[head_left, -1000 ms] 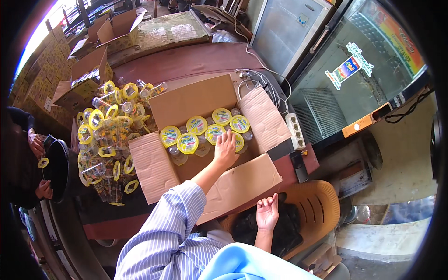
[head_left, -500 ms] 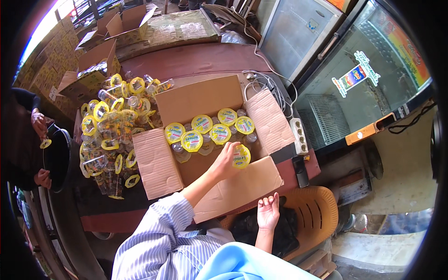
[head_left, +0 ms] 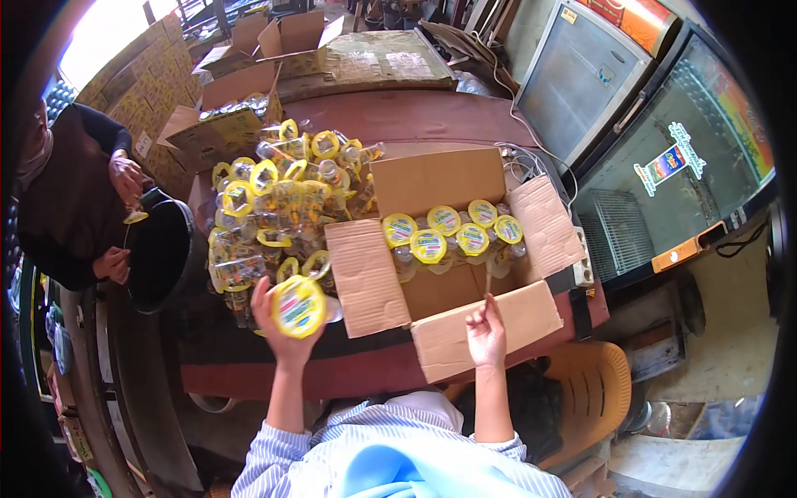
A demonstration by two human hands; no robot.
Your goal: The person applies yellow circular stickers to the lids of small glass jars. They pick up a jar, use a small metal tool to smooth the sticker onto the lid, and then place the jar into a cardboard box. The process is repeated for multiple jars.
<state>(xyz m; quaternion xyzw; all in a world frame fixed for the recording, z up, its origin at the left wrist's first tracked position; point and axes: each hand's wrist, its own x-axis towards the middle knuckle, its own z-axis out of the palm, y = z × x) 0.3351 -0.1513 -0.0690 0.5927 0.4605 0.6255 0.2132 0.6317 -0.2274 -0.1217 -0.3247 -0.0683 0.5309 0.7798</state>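
My left hand (head_left: 286,328) is closed around a clear plastic cup (head_left: 297,307) with a round, yellow-rimmed printed lid, raised in front of the pile. Its lid faces me. Over the near flap of an open cardboard box (head_left: 459,334) is my right hand (head_left: 486,336), fingers curled in a pinch. A thin pale strip (head_left: 489,275) shows just above its fingertips; whether it is held I cannot tell. Inside the box, several yellow-lidded cups (head_left: 428,246) stand along the far side, while bare cardboard shows at the near side. Left of the box lies a heap of clear, yellow-ringed cups (head_left: 290,199).
At the left, another person (head_left: 70,183) holds a small yellow-edged item by a black bucket (head_left: 162,266). More open boxes (head_left: 212,137) stand behind the heap. An orange chair (head_left: 594,390) is at the near right; a glass-door fridge (head_left: 664,178) stands beyond.
My left hand has moved left from the box with a yellow-lidded cup. My right hand has risen to the near flap. The view has turned left, showing more of the other person.
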